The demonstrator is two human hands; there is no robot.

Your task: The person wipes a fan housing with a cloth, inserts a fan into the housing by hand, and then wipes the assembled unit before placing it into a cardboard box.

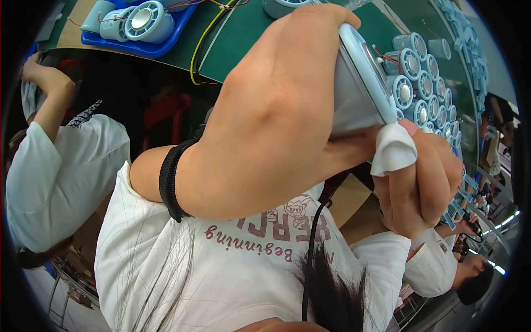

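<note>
My left hand (276,83), with a black band at its wrist, is wrapped round a light blue plastic housing (362,77) with a rounded rim and a greyish, glossy side. It holds the housing tilted above the table's near edge; the fingertips are mostly hidden behind it. To its right, my right hand (426,182) is closed on a small white cloth (394,149), bunched at the fingertips against the housing's lower corner. Beyond the housing, several light blue round fan units (423,83) with pale centre discs stand in rows on the green table.
A blue tray (160,48) at the far left holds more fan units with thin wires. A yellow and black cable (202,50) hangs over the green tabletop (240,41). Light blue parts (464,44) line the far right edge. Co-workers sit at left (66,177) and right (437,265).
</note>
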